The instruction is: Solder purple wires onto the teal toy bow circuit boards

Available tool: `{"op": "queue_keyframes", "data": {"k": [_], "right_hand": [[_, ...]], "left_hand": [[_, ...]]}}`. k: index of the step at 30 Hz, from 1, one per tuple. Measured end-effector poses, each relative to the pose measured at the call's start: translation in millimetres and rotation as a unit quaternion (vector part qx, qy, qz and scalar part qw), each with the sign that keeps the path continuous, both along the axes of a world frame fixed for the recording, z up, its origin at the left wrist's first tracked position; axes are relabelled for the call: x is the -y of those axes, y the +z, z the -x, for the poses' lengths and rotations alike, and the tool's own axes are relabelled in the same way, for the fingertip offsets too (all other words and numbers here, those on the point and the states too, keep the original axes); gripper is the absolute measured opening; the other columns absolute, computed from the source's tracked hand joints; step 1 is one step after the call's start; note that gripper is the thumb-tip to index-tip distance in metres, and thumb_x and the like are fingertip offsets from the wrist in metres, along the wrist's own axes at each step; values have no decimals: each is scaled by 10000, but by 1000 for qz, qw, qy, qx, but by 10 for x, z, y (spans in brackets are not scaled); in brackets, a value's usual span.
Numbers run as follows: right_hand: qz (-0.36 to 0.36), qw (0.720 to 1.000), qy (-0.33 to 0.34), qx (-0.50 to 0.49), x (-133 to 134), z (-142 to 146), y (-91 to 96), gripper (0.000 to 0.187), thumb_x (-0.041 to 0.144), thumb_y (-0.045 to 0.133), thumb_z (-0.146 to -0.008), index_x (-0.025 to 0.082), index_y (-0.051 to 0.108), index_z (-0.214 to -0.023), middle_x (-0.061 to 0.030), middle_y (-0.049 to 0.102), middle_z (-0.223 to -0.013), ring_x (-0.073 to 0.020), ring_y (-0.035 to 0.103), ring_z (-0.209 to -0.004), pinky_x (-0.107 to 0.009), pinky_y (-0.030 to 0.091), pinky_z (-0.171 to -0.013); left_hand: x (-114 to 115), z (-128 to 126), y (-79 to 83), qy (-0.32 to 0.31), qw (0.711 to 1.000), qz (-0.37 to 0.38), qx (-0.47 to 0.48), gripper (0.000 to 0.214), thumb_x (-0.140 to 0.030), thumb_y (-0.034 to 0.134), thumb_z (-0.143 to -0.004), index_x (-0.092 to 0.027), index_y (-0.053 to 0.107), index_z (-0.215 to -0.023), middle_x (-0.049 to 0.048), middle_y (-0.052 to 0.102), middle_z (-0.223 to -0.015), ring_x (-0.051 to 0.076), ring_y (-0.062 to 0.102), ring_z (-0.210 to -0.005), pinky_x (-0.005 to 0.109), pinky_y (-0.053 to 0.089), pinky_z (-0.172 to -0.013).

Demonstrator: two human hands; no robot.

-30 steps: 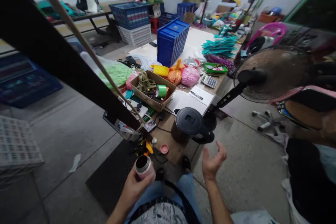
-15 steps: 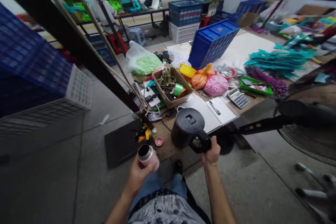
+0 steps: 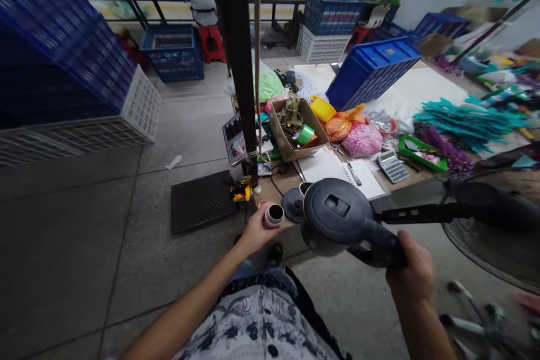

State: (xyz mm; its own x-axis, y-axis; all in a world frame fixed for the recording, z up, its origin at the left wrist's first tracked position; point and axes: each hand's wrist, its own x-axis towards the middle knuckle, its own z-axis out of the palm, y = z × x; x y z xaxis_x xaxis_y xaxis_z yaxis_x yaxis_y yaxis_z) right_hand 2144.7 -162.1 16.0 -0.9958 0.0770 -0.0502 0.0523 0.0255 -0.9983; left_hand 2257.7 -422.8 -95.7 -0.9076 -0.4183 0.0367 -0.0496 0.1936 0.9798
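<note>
My left hand (image 3: 253,234) is wrapped round a small pink insulated bottle (image 3: 273,217), whose uncapped mouth faces up with a dark inside. It is at the near corner of the table. In my right hand (image 3: 413,270) is the handle of a dark electric kettle (image 3: 337,211) with a black lid. The kettle is lifted, its spout pointing left toward the bottle but apart from it. Between the two, the round black kettle base (image 3: 292,205) lies on the table edge. No water stream shows.
A dark upright post (image 3: 240,56) stands close in front. On the table are a cardboard box (image 3: 291,149) of odds and ends, a notebook (image 3: 367,180), a calculator (image 3: 392,167) and bags of pink beads (image 3: 361,139). A standing fan (image 3: 498,214) is at right; stacked crates (image 3: 139,104) at left.
The kettle has been raised off its base and come nearer, moving right. My left hand has brought the bottle up to the table corner. The view has turned left.
</note>
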Motion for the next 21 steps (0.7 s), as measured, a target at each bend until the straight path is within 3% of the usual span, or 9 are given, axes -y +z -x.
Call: {"op": "queue_keyframes", "data": {"k": [4, 7, 16, 21], "right_hand": [[-142, 988, 52, 34, -151, -254, 147, 605, 689, 661, -632, 176, 451, -388, 14, 378, -374, -80, 318, -347, -237, 269, -331], [-202, 975, 73, 61, -253, -408, 155, 631, 724, 618, -646, 173, 455, -387, -2, 387, -387, -95, 338, -367, -243, 274, -340], [-296, 946, 99, 85, -485, -581, 111, 601, 705, 637, -637, 137, 538, -467, -7, 438, -471, -107, 394, -457, -219, 339, -405], [-318, 933, 136, 94, -481, -582, 167, 563, 663, 634, -672, 130, 580, -499, -25, 503, -508, -128, 450, -489, -220, 381, -432]], "left_hand": [[-98, 155, -50, -41, 997, 63, -8, 448, -172, 705, -660, -189, 554, -1081, 52, 617, -1062, 214, 570, -1006, 346, 440, -903], [-153, 186, -99, -74, 992, 100, -4, 482, -134, 689, -651, -201, 553, -1108, 57, 601, -1077, 220, 556, -1017, 350, 440, -899], [-210, 168, -243, -158, 958, 239, 10, 536, -49, 561, -638, -190, 563, -1156, 95, 558, -1102, 259, 509, -1052, 407, 416, -921], [-276, 164, -343, -186, 950, 248, 22, 525, -62, 573, -649, -195, 567, -1156, 97, 543, -1112, 266, 492, -1058, 410, 395, -938]]}}
